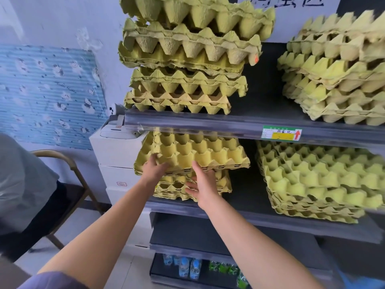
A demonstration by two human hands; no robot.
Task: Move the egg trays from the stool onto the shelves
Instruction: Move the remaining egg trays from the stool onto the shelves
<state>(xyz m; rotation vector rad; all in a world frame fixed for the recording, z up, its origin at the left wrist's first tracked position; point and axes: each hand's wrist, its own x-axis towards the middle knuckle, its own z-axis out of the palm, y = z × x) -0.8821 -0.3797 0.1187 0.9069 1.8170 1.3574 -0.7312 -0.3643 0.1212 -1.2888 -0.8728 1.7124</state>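
Both my forearms are reaching up to the middle shelf [260, 217] — left hand [155, 168] spread on the top egg tray [193, 153], right hand [205, 188] open-fingered against the stack below, seemingly touching. Another tray pile [318, 180] is sitting well apart; a chair [62, 161] is standing at left.

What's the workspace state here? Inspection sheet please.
Surface: middle shelf and upper shelf, dark, both loaded.
Job's things: four tray stacks; top tray of the lower-left stack sits skewed, overhanging.
Clutter: price tag on the upper shelf edge; bottles on the bottom shelf.
Grippers: left hand on the top tray's front edge; right hand open, against the stack front.
Cables: nothing seen.
Surroundings: white boxes left of the shelves, chair, patterned sheet on the wall.
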